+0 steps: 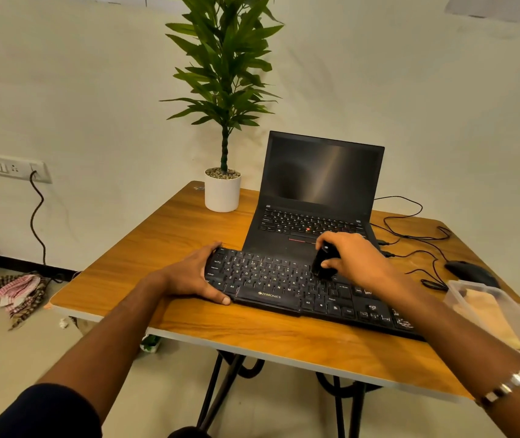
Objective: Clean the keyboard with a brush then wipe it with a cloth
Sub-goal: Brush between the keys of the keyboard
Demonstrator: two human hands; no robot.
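The keyboard lies across the near part of the wooden counter, just in front of the open laptop, so that both hands can reach it without stretching.

At its left end the left hand clasps the edge, fingers over the far side and thumb curled round the near rim. That hold looks meant to stop the board sliding while it is swept.

Further along, toward the middle-right keys, the right hand pinches a small dark brush between thumb and fingers. The brush stands nearly upright with its lower end on the key rows, which I take as the angle for working bristles into the gaps. Judging from this, the brushing step is in hand and the wiping is not yet begun.

At the right edge of the counter a clear plastic box holds something pale, probably the cloth kept within reach for later, though I cannot be sure. A mouse and its loose cable sit beyond the box, apart from the keyboard.
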